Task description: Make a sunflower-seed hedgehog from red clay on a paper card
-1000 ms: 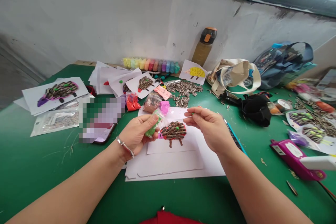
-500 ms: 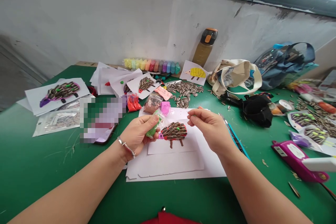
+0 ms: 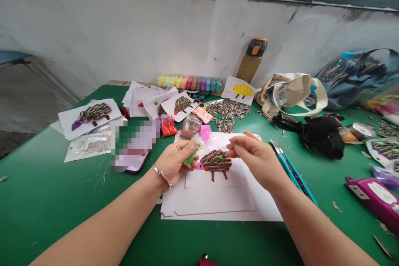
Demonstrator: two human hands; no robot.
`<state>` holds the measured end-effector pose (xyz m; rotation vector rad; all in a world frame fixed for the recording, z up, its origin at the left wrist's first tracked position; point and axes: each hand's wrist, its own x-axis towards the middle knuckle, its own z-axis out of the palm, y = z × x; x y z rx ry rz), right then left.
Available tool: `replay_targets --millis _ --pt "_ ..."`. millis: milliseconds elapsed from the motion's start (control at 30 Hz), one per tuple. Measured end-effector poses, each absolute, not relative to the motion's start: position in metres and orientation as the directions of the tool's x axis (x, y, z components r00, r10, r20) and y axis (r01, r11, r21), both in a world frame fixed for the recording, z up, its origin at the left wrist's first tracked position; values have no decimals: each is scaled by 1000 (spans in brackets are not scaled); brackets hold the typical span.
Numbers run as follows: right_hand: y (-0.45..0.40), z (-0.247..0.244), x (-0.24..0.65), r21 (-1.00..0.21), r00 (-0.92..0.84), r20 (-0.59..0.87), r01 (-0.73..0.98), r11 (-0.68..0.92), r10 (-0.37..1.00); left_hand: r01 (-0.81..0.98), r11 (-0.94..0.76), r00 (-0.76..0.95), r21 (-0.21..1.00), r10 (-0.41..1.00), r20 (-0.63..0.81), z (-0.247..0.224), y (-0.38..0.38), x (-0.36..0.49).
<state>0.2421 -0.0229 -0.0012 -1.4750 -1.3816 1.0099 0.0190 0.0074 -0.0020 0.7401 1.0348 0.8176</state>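
Observation:
My left hand point(image 3: 179, 158) is closed on a clear packet of green modelling clay point(image 3: 190, 156), held above the paper's left side. With thumb and fingertips together, my right hand point(image 3: 254, 156) pinches a small bit of green clay point(image 3: 235, 145). Between and below the hands lies a hedgehog picture point(image 3: 218, 161) covered in striped sunflower seeds, with brown legs, a pinkish-purple face and a green dot on its back. My left fingers partly cover its snout. It rests on larger white sheets point(image 3: 215, 212).
Behind the hands are wrapped pink clay point(image 3: 205, 132), red clay point(image 3: 168, 126) and a sunflower seed heap point(image 3: 230, 110). A phone point(image 3: 137, 162) lies left. Blue-handled cutters point(image 3: 293, 172) lie beside my right forearm. A bottle point(image 3: 252, 60), a cloth bag point(image 3: 293, 93) and a magenta glue gun point(image 3: 375, 199) stand farther off.
The view has swung slightly left, so everything sits farther right in the picture. Both hands keep nearly the same pose over the hedgehog picture; the green bit in my right fingertips shows more clearly.

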Motion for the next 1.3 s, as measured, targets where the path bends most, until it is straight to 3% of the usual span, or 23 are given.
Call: replay_targets --millis 300,600,800,967,1167,1300 --pt "-23 4 242 -890 57 47 455 16 997 -212 511 274 833 849 -451 -5 8 22" --pt "-23 -5 242 -927 39 21 375 5 999 -193 486 280 852 860 -427 -7 6 27" --pt "-22 -4 243 -874 46 77 484 45 996 -188 482 286 856 860 -422 -8 5 28" --pt "-22 -1 243 -907 55 47 421 20 997 -189 489 287 851 857 -428 -8 7 27" --pt "-21 -1 244 -865 21 71 499 51 997 -186 500 285 846 851 -441 -6 7 27" --pt "-22 -8 241 -906 49 3 423 -18 999 -189 501 286 844 851 -441 -6 7 27"
